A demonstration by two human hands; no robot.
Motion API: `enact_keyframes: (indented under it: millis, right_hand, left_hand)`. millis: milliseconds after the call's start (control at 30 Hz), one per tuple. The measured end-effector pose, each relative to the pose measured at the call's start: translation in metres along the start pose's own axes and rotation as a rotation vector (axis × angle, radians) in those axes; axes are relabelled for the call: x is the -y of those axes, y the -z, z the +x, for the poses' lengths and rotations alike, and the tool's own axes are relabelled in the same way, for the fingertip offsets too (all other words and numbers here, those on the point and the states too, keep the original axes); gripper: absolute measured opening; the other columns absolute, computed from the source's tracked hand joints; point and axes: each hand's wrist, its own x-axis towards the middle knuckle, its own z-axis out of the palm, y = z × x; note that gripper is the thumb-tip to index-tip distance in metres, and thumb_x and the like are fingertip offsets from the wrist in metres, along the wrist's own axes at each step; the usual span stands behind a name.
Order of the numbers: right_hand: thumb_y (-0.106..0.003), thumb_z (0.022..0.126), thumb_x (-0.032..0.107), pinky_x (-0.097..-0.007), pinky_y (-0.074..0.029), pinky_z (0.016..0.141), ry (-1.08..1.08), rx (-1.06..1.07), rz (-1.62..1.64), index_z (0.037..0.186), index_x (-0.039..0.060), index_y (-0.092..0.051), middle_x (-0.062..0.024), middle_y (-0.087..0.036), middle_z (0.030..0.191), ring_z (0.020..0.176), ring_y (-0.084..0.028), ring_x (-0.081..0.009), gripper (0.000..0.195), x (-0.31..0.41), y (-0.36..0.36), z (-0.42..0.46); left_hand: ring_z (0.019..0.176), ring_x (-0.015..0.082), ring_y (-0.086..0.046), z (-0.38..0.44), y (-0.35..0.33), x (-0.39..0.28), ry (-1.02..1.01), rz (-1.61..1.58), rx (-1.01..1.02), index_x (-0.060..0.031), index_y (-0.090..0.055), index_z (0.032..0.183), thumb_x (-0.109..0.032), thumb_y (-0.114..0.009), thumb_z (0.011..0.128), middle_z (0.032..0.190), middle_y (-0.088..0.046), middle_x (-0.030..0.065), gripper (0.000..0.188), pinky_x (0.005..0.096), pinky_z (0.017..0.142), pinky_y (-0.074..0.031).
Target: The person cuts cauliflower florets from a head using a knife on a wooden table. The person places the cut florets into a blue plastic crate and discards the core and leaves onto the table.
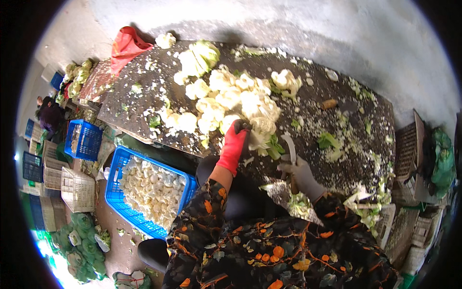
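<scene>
My left hand [236, 144], in a red glove with dark fingers, grips the left side of a cauliflower head [262, 130] at the near edge of the pile. Green leaf [275, 147] hangs from the underside of that head. In a grey glove, my right hand [301, 175] is closed round the handle of a curved knife [290, 147]. Its blade points away from me, a little right of the head and apart from it. Beyond my hands, cut cauliflower [231, 94] lies heaped on the dark, crumb-strewn tabletop [310, 104]. A leafy cauliflower [200, 57] rests behind the heap.
A blue crate [117, 202] of cauliflower florets [151, 191] stands to my left. A red bag [126, 48] lies at the table's far left, and a brown stub [329, 104] to the right. Crates [77, 188] and green net sacks [85, 245] crowd the floor. Another person [50, 115] is far left.
</scene>
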Motion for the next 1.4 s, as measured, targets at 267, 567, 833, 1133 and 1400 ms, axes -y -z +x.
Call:
enact_keyframes:
  millis: [267, 567, 833, 1133, 1400]
  right_hand:
    - [-0.059, 0.094, 0.022, -0.0355, -0.052, 0.071, 0.195, -0.006, -0.347, 0.127, 0.0034, -0.052, -0.0132, -0.066, 0.1, 0.08, -0.066, -0.0276, 0.038, -0.064, 0.004, 0.028]
    - [-0.06, 0.093, 0.026, -0.0466, -0.049, 0.081, 0.39, -0.109, -0.498, 0.123, 0.003, -0.053, -0.0261, -0.066, 0.1, 0.098, -0.061, -0.0467, 0.039, -0.067, 0.0, 0.033]
    - [-0.059, 0.092, 0.021, -0.0493, -0.05, 0.077, 0.461, -0.103, -0.68, 0.137, 0.0032, -0.047, -0.0288, -0.065, 0.096, 0.091, -0.062, -0.0481, 0.05, -0.058, -0.005, 0.041]
    - [-0.058, 0.092, 0.024, -0.0521, -0.048, 0.08, 0.295, -0.023, -0.642, 0.115, -0.0009, -0.053, -0.0298, -0.065, 0.095, 0.094, -0.06, -0.0495, 0.035, -0.052, -0.027, 0.04]
    - [-0.056, 0.093, 0.024, -0.0551, -0.047, 0.077, 0.322, -0.087, -0.739, 0.11, -0.0006, -0.052, -0.0307, -0.064, 0.092, 0.091, -0.059, -0.0512, 0.031, -0.077, -0.041, 0.048]
  left_hand:
    - [0.094, 0.0183, -0.065, -0.025, -0.017, 0.018, -0.007, 0.472, 0.042, -0.0019, -0.063, 0.113, -0.021, -0.076, 0.085, 0.102, -0.069, 0.0095, 0.036, 0.0316, 0.087, -0.051]
    - [0.111, 0.0353, -0.057, -0.046, -0.027, 0.01, -0.128, 1.165, 0.277, -0.0069, -0.058, 0.122, -0.032, -0.077, 0.077, 0.119, -0.059, 0.0163, 0.055, 0.0425, 0.094, -0.047]
    - [0.108, 0.0371, -0.059, -0.043, -0.017, 0.023, -0.046, 1.213, 0.3, -0.009, -0.058, 0.118, -0.023, -0.069, 0.082, 0.112, -0.063, 0.0185, 0.04, 0.0447, 0.09, -0.048]
    - [0.101, 0.0398, -0.062, -0.041, -0.02, 0.027, 0.049, 1.222, 0.247, -0.0088, -0.059, 0.109, -0.014, -0.06, 0.084, 0.104, -0.066, 0.0202, 0.027, 0.0485, 0.085, -0.05]
    - [0.104, 0.0411, -0.062, -0.045, -0.023, 0.014, 0.205, 1.179, 0.2, -0.0065, -0.061, 0.102, -0.015, -0.051, 0.089, 0.106, -0.067, 0.0208, 0.019, 0.0475, 0.088, -0.05]
